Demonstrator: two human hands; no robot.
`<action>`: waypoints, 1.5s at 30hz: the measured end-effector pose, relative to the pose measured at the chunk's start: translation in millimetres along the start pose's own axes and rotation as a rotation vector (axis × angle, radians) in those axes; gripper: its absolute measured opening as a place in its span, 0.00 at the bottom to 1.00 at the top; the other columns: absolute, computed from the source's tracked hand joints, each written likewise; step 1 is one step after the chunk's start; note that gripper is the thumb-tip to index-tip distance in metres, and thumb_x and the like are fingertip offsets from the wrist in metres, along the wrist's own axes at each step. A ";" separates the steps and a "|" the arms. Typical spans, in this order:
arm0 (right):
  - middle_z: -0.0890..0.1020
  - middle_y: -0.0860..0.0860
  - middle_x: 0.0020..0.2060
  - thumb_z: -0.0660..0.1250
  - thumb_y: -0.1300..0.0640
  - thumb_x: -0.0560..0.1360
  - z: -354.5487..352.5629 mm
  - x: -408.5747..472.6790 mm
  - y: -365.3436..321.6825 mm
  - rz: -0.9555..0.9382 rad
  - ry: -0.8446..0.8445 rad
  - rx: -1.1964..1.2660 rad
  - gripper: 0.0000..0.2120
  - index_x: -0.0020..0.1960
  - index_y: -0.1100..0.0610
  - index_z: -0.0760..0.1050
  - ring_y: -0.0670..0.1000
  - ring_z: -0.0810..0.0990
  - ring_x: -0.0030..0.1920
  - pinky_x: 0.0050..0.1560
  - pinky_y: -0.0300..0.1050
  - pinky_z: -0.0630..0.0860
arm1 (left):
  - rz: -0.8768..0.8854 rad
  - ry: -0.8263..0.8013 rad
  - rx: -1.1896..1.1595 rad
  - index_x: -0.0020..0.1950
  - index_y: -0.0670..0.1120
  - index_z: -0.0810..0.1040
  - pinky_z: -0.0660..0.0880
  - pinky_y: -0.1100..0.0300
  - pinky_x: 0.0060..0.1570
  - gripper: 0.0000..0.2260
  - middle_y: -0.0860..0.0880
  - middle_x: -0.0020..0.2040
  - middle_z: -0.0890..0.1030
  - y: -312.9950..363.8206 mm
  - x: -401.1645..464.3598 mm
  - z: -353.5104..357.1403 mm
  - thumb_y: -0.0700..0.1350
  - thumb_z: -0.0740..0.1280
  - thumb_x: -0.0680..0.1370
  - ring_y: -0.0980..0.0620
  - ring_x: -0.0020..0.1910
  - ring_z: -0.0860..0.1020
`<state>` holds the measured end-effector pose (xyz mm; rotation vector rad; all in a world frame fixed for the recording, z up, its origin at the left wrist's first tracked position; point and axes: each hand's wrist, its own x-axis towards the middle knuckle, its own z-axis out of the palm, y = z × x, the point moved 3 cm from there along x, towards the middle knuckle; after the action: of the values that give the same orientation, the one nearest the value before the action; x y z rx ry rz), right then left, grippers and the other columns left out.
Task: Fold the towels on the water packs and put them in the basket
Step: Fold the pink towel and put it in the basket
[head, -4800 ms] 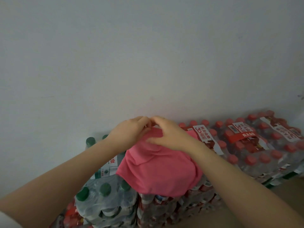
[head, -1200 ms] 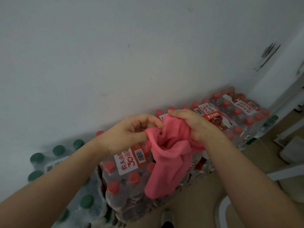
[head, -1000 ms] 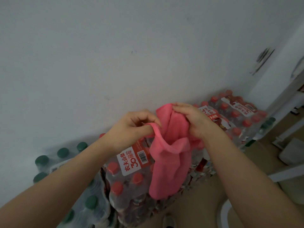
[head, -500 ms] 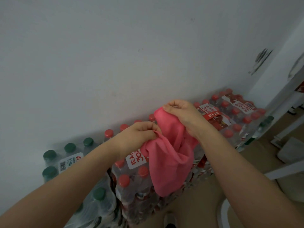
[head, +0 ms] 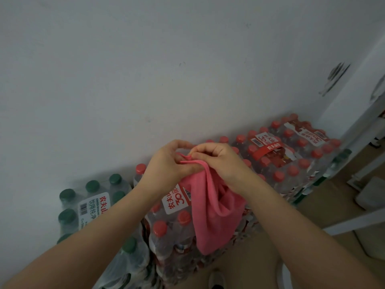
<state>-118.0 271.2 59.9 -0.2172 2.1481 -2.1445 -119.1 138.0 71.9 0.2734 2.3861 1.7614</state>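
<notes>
Far left we note the green-capped water pack [head: 91, 203] against the white wall [head: 145, 69], white label facing up. Beside it, the red-capped water packs [head: 277, 155] run rightward along the wall.

Our left hand [head: 166, 163] now sits level with the right, fingers curled, thumb and forefinger pinching the top edge of the pink towel [head: 214, 213]. Half a second ago this hand was lower, gripping a bunched fold near the pack label; it has since come up so the knuckles nearly touch the other hand.

Our right hand [head: 218, 159] likewise pinches the towel's upper edge, fingers clenched on the cloth. It has dropped slightly from its earlier raised position.

The towel hangs from both grips in front of the nearest red-capped pack, lower end drooping free, an open pocket of cloth showing below the right wrist. It hangs longer and narrower than before.

At right, tan floor [head: 260, 257] and a white frame [head: 354, 222]; the shoe tip [head: 216, 280] shows at bottom.
</notes>
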 end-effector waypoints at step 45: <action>0.79 0.58 0.38 0.53 0.67 0.78 -95.4 -15.1 -90.6 -0.098 0.672 0.766 0.10 0.44 0.58 0.70 0.54 0.80 0.39 0.31 0.44 0.81 | 0.356 0.231 -0.305 0.36 0.48 0.72 0.66 0.70 0.26 0.09 0.59 0.26 0.74 66.4 47.6 -75.4 0.38 0.68 0.73 0.62 0.26 0.69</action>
<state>-116.5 367.8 150.3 0.5349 1.3262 -3.2222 -179.9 98.8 156.4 0.5024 2.2726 2.4042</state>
